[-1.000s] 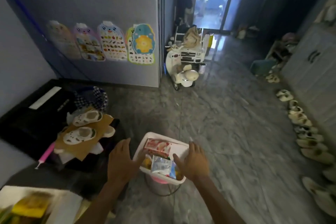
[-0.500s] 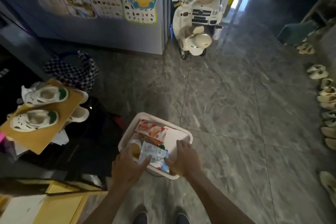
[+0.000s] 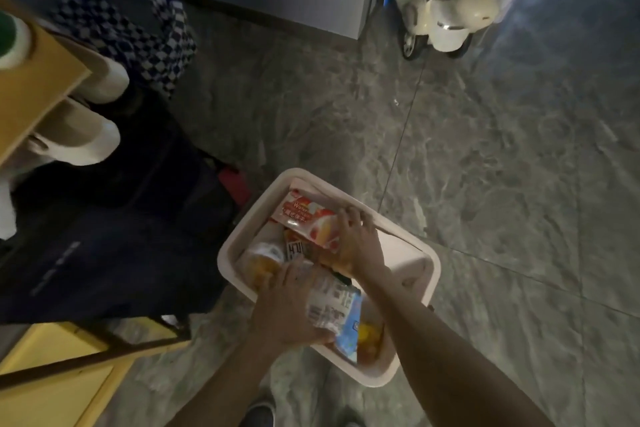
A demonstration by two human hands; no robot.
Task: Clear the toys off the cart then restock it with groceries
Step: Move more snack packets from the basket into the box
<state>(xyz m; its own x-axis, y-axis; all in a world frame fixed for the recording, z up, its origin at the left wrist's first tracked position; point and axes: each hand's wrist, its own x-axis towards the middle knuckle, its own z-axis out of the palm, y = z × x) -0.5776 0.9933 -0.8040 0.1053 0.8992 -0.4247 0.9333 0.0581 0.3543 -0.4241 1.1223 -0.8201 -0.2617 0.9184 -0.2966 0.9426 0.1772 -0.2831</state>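
Note:
The white cart tray (image 3: 420,265) stands low in the middle of the head view, with several snack packets in it. My left hand (image 3: 285,310) grips a clear and blue packet (image 3: 337,314) at the tray's near edge. My right hand (image 3: 358,244) reaches into the tray, its fingers curled over the right end of a red and white snack packet (image 3: 304,218). An orange packet (image 3: 298,250) and a yellow-filled packet (image 3: 258,262) lie under and beside them. Another yellow item (image 3: 369,336) shows at the near right corner.
A cream toy scooter (image 3: 450,10) stands at the back right by the wall corner. A black bag (image 3: 104,236) lies left of the cart, with white shoes (image 3: 79,142) and cardboard (image 3: 38,87) on it and a checkered bag (image 3: 156,35) behind. A yellow box (image 3: 52,374) sits near left.
My view has tilted down and closer to the cart. Both hands left the tray's rim: the left one closed on the clear and blue packet, the right one reached onto the red packet.

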